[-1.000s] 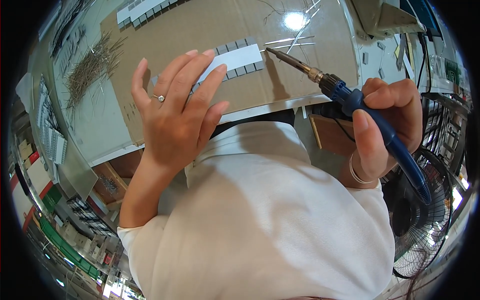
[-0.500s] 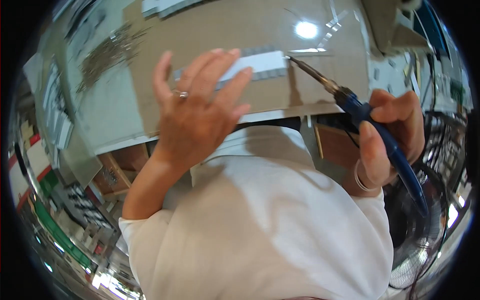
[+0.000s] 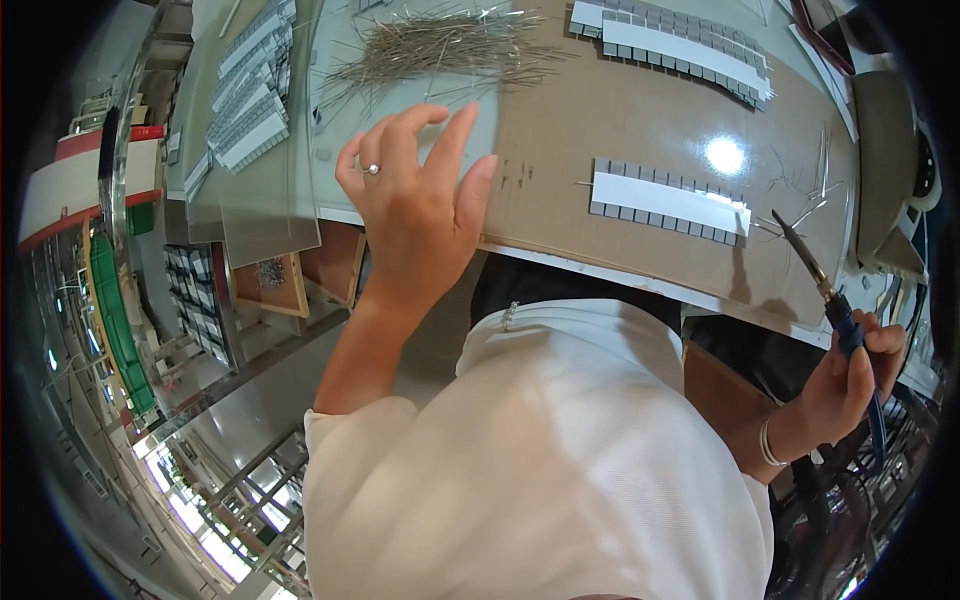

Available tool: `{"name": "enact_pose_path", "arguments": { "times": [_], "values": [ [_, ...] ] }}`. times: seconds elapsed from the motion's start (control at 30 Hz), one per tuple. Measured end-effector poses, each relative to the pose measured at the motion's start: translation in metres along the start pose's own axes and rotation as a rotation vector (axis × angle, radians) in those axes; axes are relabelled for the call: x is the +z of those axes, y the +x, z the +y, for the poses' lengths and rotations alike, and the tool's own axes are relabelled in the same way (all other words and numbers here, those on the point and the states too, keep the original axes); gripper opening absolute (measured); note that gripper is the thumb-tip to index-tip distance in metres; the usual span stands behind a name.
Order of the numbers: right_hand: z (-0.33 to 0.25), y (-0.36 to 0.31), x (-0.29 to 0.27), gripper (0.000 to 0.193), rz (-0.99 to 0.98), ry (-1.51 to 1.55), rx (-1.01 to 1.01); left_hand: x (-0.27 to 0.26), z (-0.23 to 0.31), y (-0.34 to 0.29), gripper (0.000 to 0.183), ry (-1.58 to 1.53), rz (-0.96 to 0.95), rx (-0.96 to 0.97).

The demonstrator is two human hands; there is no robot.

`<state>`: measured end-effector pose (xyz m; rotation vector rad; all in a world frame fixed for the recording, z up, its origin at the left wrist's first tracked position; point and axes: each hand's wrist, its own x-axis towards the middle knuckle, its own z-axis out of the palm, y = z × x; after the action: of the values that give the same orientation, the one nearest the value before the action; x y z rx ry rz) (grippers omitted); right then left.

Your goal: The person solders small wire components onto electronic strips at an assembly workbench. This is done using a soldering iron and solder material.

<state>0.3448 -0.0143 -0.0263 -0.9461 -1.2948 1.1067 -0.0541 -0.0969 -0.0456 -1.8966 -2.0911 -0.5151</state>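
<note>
My right hand [image 3: 858, 372] grips a blue-handled soldering iron [image 3: 845, 318]. The iron's tip points up and left, just off the right end of a strip of grey square pieces with a white band along it [image 3: 670, 202]. A thin wire juts from each end of this strip, which lies on the brown board. With fingers apart and nothing in them, my left hand [image 3: 420, 190] hovers left of the strip. Just beyond its fingertips is a loose heap of thin metal wires [image 3: 440, 48].
Similar strips [image 3: 680, 50] lie at the far side of the brown board [image 3: 560, 120]. More strips [image 3: 250, 95] are piled on the left. Bent wire scraps [image 3: 805, 190] lie to the right, before a grey-brown case [image 3: 890, 170]. Below the table's left side is an open wooden drawer [image 3: 270, 285].
My left hand has come off the strip and moved left toward the wire heap. The soldering iron has drawn back from the strip's end. The view has shifted left.
</note>
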Motion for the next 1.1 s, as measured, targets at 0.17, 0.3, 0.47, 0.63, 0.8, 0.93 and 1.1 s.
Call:
{"name": "enact_pose_path", "arguments": {
  "times": [0.17, 0.3, 0.47, 0.63, 0.8, 0.93, 1.1],
  "values": [
    [0.0, 0.0, 0.019, 0.023, -0.052, -0.059, -0.088, -0.007, -0.012, -0.005, 0.033, -0.004, -0.098, 0.041],
    [-0.002, -0.001, 0.027, 0.025, -0.02, -0.096, -0.1, -0.015, -0.042, -0.012, 0.027, -0.165, -0.096, 0.108],
    [-0.003, 0.0, 0.047, 0.024, -0.052, -0.085, -0.068, -0.007, -0.037, -0.016, 0.023, -0.217, -0.014, 0.082],
    [-0.009, 0.007, 0.074, 0.025, -0.167, -0.128, -0.15, -0.004, -0.021, 0.004, 0.025, -0.128, -0.057, 0.189],
    [-0.014, 0.003, 0.086, 0.027, -0.187, -0.132, -0.116, -0.004, -0.017, 0.005, 0.035, -0.141, -0.16, 0.325],
    [-0.012, 0.002, 0.09, 0.028, -0.217, -0.128, -0.112, -0.002, -0.014, -0.002, 0.038, -0.21, -0.202, 0.308],
    [-0.015, -0.001, 0.1, 0.025, -0.235, -0.199, -0.066, 0.001, -0.015, -0.005, 0.034, -0.344, -0.19, 0.229]
  ]
}}
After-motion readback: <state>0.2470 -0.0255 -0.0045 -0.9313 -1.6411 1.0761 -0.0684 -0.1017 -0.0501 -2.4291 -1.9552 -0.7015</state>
